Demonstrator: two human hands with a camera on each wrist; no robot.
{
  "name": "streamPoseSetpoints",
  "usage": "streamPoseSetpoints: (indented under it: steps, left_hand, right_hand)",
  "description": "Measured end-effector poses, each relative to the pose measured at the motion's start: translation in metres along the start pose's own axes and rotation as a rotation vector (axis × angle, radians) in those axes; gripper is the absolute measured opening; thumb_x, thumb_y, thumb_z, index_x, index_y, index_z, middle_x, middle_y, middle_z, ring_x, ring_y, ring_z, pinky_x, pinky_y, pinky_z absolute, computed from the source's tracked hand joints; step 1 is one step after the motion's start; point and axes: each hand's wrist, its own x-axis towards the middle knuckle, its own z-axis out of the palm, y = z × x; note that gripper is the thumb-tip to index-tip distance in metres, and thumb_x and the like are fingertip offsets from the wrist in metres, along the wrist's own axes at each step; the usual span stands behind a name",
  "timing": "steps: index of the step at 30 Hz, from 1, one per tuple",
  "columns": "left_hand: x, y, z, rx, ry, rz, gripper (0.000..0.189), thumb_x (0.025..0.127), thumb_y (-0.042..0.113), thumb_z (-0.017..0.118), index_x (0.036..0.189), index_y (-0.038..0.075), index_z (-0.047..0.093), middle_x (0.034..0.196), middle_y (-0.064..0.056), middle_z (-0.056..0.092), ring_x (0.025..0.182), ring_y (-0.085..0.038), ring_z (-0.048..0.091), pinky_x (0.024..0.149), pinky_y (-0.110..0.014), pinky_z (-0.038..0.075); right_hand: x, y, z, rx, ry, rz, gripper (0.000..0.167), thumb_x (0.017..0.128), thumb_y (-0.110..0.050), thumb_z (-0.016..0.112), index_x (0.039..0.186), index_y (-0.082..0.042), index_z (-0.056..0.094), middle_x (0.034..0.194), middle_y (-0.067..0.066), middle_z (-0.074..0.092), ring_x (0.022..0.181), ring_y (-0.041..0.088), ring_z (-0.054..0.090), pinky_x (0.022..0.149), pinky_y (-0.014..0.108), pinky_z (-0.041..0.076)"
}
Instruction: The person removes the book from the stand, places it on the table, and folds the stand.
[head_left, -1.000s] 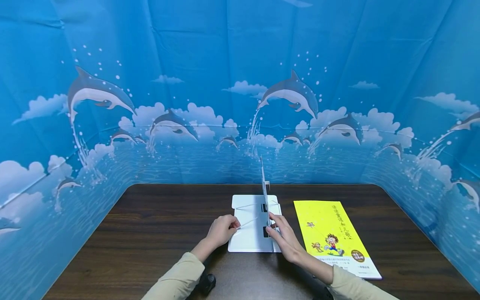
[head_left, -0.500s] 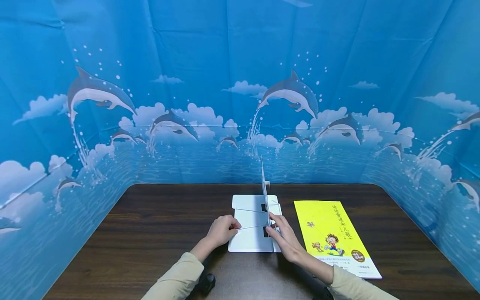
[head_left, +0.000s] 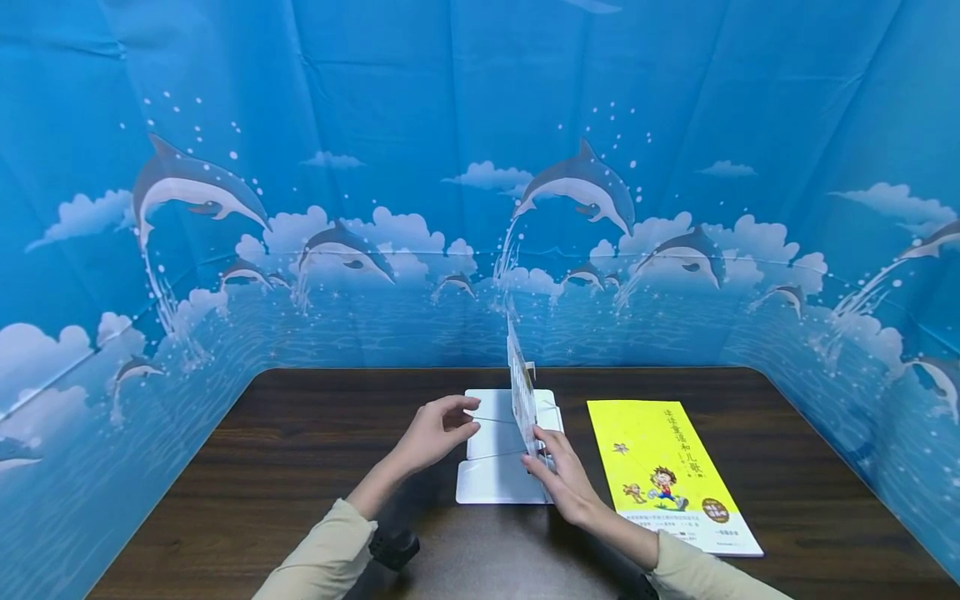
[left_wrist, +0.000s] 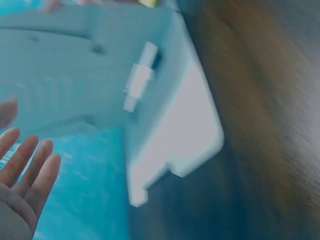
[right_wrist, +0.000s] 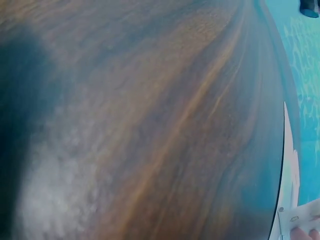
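Note:
A white folding book stand has its base (head_left: 495,482) flat on the dark table, with thin wire rods across it. Its panel (head_left: 521,387) stands nearly upright, leaning a little left. My right hand (head_left: 566,479) pinches the near edge of that panel between thumb and fingers. To the left of the base, my left hand (head_left: 435,433) is held with fingers apart and nothing between them. Spread fingers of the left hand (left_wrist: 25,185) also show in the left wrist view, beside the panel (left_wrist: 65,65) and a white clip (left_wrist: 140,80). The right wrist view catches only fingertips at its corner.
A yellow children's book (head_left: 660,467) lies face up on the table (head_left: 315,467), right of the stand. Behind the table hangs a blue curtain (head_left: 420,125) printed with dolphins and clouds.
My left hand has let go of the thin wire rod and drawn up and left, its fingers spreading. The panel has tipped slightly left, the right hand still gripping it.

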Motion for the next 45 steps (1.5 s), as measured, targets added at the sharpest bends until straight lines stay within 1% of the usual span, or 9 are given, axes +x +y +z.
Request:
streamPoseSetpoints:
  steps: [3, 5, 11, 17, 23, 30, 36, 39, 45]
  left_hand:
    - [-0.001, 0.020, -0.008, -0.123, -0.008, 0.015, 0.048, 0.082, 0.011, 0.066, 0.126, 0.003, 0.050, 0.118, -0.016, 0.056, 0.099, -0.029, 0.060, 0.079, -0.032, 0.051]
    - [-0.001, 0.031, -0.012, -0.164, -0.023, 0.034, 0.057, 0.081, 0.012, 0.068, 0.132, 0.005, 0.043, 0.123, -0.017, 0.053, 0.102, -0.030, 0.058, 0.080, -0.031, 0.051]
    - [-0.002, 0.050, -0.015, -0.157, -0.077, 0.063, 0.068, 0.080, 0.015, 0.068, 0.138, 0.008, 0.034, 0.131, -0.015, 0.047, 0.109, -0.029, 0.055, 0.082, -0.031, 0.050]
    - [-0.001, 0.049, -0.009, -0.179, -0.105, 0.043, 0.067, 0.081, 0.013, 0.067, 0.139, 0.005, 0.033, 0.133, -0.018, 0.044, 0.110, -0.032, 0.053, 0.082, -0.034, 0.050]
    - [-0.003, 0.045, -0.004, -0.204, -0.055, 0.059, 0.063, 0.080, 0.013, 0.069, 0.134, 0.003, 0.040, 0.129, -0.017, 0.047, 0.103, -0.029, 0.058, 0.078, -0.032, 0.051]
    - [-0.005, 0.042, -0.006, -0.207, -0.022, 0.063, 0.061, 0.078, 0.013, 0.071, 0.132, 0.004, 0.045, 0.127, -0.014, 0.051, 0.100, -0.028, 0.059, 0.077, -0.030, 0.052]
    - [-0.009, 0.036, -0.012, -0.220, -0.023, 0.035, 0.058, 0.077, 0.010, 0.071, 0.129, 0.001, 0.048, 0.126, -0.017, 0.051, 0.098, -0.028, 0.061, 0.076, -0.029, 0.052]
    - [-0.012, 0.032, -0.016, -0.266, -0.028, 0.020, 0.058, 0.076, 0.005, 0.071, 0.128, -0.004, 0.047, 0.124, -0.021, 0.051, 0.098, -0.030, 0.060, 0.076, -0.030, 0.052]
    - [-0.020, 0.026, -0.021, -0.352, -0.021, -0.056, 0.059, 0.075, 0.000, 0.070, 0.128, -0.007, 0.045, 0.112, -0.026, 0.058, 0.096, -0.032, 0.061, 0.074, -0.031, 0.053]
  right_hand:
    - [0.001, -0.002, 0.001, -0.009, -0.002, 0.009, 0.056, 0.088, -0.038, 0.049, 0.134, -0.006, 0.043, 0.126, 0.013, 0.044, 0.107, 0.029, 0.045, 0.084, 0.045, 0.043]
    - [0.001, -0.003, 0.001, -0.012, -0.011, 0.026, 0.058, 0.087, -0.040, 0.050, 0.135, -0.008, 0.043, 0.127, 0.012, 0.044, 0.109, 0.029, 0.044, 0.086, 0.046, 0.042]
    - [0.002, -0.005, 0.003, -0.028, -0.025, 0.076, 0.063, 0.085, -0.049, 0.050, 0.136, -0.013, 0.042, 0.128, 0.008, 0.043, 0.110, 0.025, 0.042, 0.085, 0.042, 0.042]
    - [0.003, -0.007, 0.004, -0.052, -0.033, 0.095, 0.064, 0.084, -0.051, 0.053, 0.134, -0.013, 0.043, 0.126, 0.008, 0.044, 0.108, 0.025, 0.045, 0.083, 0.040, 0.045]
    - [0.006, -0.008, 0.004, -0.051, -0.042, 0.099, 0.061, 0.082, -0.045, 0.060, 0.131, -0.011, 0.047, 0.123, 0.009, 0.046, 0.103, 0.024, 0.047, 0.080, 0.037, 0.045]
    - [0.009, -0.007, -0.003, -0.030, -0.095, 0.143, 0.064, 0.076, -0.043, 0.067, 0.130, -0.014, 0.047, 0.124, 0.006, 0.047, 0.103, 0.023, 0.048, 0.076, 0.032, 0.046]
    - [0.008, 0.001, -0.009, 0.013, -0.155, 0.084, 0.060, 0.075, -0.030, 0.071, 0.128, -0.011, 0.048, 0.124, 0.008, 0.047, 0.106, 0.026, 0.048, 0.082, 0.038, 0.047]
    - [0.007, 0.006, -0.011, 0.035, -0.186, 0.042, 0.059, 0.075, -0.024, 0.073, 0.126, -0.010, 0.048, 0.125, 0.009, 0.047, 0.107, 0.027, 0.049, 0.085, 0.041, 0.047]
    - [0.006, 0.012, -0.013, 0.042, -0.207, -0.030, 0.055, 0.073, -0.023, 0.074, 0.122, -0.007, 0.053, 0.122, 0.009, 0.050, 0.103, 0.025, 0.050, 0.089, 0.043, 0.044]
